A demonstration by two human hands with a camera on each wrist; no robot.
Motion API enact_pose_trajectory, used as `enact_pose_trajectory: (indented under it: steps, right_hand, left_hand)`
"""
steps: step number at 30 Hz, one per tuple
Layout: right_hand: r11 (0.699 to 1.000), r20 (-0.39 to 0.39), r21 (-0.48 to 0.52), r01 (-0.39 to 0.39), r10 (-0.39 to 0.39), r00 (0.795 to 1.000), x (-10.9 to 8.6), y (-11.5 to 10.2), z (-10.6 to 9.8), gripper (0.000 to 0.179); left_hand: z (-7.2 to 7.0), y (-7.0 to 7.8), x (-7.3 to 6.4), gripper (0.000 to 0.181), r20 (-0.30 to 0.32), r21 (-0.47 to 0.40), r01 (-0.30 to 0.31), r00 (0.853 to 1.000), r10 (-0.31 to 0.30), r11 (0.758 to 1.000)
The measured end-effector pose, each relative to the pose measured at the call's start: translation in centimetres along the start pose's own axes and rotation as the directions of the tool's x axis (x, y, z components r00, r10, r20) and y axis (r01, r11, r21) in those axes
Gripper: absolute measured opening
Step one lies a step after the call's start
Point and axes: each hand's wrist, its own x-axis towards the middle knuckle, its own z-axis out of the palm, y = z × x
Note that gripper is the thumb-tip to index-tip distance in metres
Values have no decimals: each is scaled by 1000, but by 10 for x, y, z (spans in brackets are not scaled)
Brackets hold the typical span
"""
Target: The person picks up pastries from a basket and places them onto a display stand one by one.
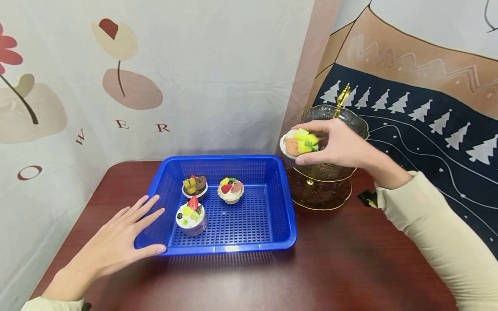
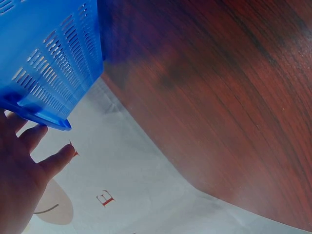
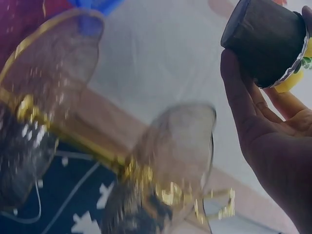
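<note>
My right hand (image 1: 336, 142) pinches a fruit-topped cupcake (image 1: 299, 142) between thumb and fingers, raised in front of a tiered glass stand (image 1: 323, 172) with gold trim. In the right wrist view the cupcake's dark cup (image 3: 265, 41) tilts in the fingers. At the left, my left hand (image 1: 120, 235) lies spread with straight fingers along the rim of a blue basket (image 1: 253, 248). Inside the basket sit a chocolate-topped cupcake (image 1: 195, 186), a cupcake with a red berry and cream (image 1: 230, 191), and a white-topped cup with a strawberry (image 1: 191, 217).
The basket stands on a dark red wooden table (image 1: 311, 276). Behind it hangs a pale cloth (image 1: 218, 86) with printed flowers and letters. A dark cloth with white trees (image 1: 420, 110) hangs behind the stand, whose gold handle (image 1: 342, 97) rises at the top.
</note>
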Motion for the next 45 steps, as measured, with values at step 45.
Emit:
enact_pose_trajectory:
  steps: [45]
  right_hand:
    - [956, -97, -125, -267, 256, 962, -31, 65, -85, 68]
  left_hand:
    - [0, -1, 2, 81, -11, 4, -13, 1000, 13, 1000]
